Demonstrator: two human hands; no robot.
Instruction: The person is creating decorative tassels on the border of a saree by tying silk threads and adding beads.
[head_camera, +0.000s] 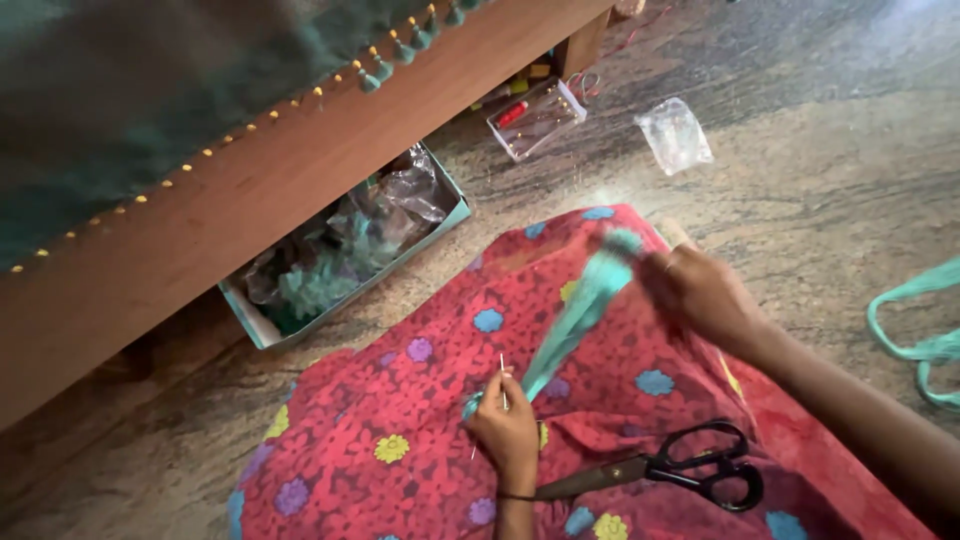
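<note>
Teal thread bundle (585, 300) stretched btwn 2 grips: left hand (508, 425) pinched on low end, right hand (700, 290) clamped up top.

Speckled stone floor (820, 170) in daylight, a wooden bed frame (250, 210) at left.

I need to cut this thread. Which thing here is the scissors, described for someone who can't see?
Start at the red floral cloth over the lap. On its right side, beside the left hand, lie the scissors: black looped handles, dark blades, the only metal tool there.
</note>
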